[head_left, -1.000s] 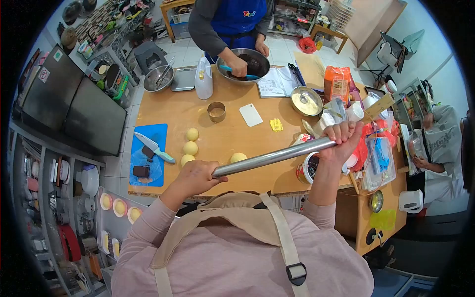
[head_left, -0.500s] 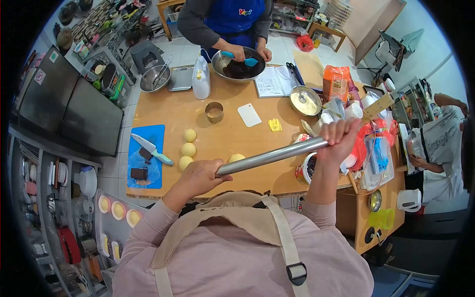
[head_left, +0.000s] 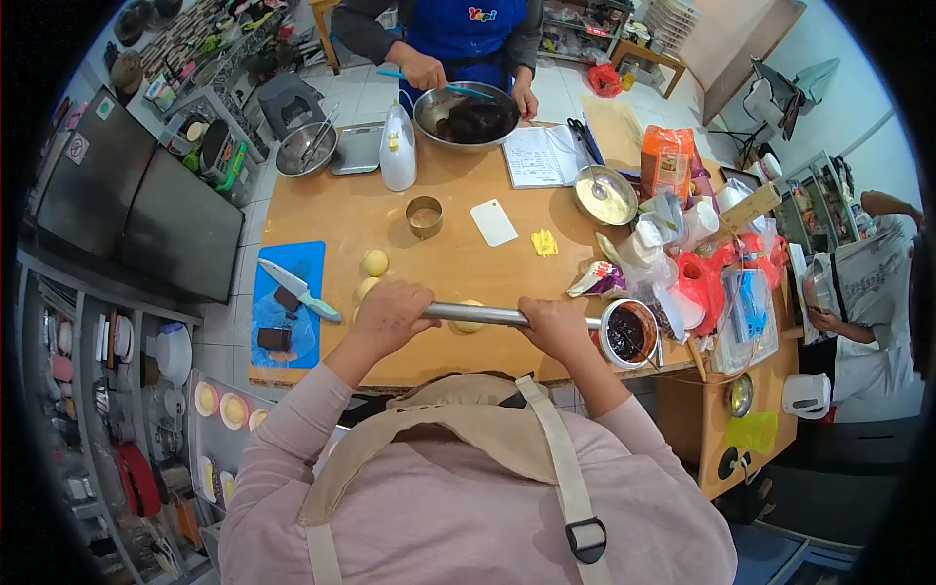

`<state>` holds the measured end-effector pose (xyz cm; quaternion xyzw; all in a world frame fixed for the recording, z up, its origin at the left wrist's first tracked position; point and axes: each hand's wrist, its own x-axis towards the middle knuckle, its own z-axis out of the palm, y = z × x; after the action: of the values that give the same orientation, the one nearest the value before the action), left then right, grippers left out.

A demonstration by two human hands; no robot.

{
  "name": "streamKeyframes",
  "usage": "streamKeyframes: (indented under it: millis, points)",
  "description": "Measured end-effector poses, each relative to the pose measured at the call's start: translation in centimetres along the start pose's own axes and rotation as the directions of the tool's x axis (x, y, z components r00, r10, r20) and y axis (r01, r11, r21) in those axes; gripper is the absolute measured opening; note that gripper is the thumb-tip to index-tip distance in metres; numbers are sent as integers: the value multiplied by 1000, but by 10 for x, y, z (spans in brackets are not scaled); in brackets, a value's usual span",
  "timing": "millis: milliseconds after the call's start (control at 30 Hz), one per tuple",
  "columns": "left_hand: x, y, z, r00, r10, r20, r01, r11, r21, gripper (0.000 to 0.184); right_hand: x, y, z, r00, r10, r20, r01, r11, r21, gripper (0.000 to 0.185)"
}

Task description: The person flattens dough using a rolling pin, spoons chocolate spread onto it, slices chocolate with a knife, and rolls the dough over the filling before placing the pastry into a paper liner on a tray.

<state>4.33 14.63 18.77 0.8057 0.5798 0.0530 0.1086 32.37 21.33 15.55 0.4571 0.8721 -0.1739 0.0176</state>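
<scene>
A metal rod (head_left: 478,313) lies nearly level above the front of the wooden table (head_left: 439,263). My left hand (head_left: 390,314) is wrapped round its left end. Closed on the rod further right is my right hand (head_left: 559,328), with a short end sticking out beyond it. Pale dough balls (head_left: 375,262) sit just behind my left hand, which partly covers them. Another dough ball (head_left: 470,326) shows partly behind the rod. To the right of my right hand stands a white tub of dark filling (head_left: 626,332) with a utensil in it.
Across the table a person in a blue apron holds a blue spatula in a bowl (head_left: 466,119). A knife (head_left: 292,285) lies on a blue board (head_left: 310,255) at left. Bags and cups crowd the right side. Another person (head_left: 863,302) stands far right.
My right hand has moved left and down along the rod, which has swung from slanting to nearly level. The filling tub is now uncovered. The co-worker's spatula has shifted in the bowl.
</scene>
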Motion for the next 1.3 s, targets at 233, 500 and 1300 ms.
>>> streamKeyframes:
  millis: [233,500,1300]
  points:
    - [30,-25,72,707,-226,-670,-113,899,-422,71,-19,21,23,920,372,-123,-235,774,587,42]
    - [81,-9,175,980,-65,189,104,974,-203,72,-29,12,40,930,325,-170,-162,781,602,37]
    - [67,25,144,991,95,91,-63,950,-304,19,-65,21,44,959,268,-94,-170,806,566,36]
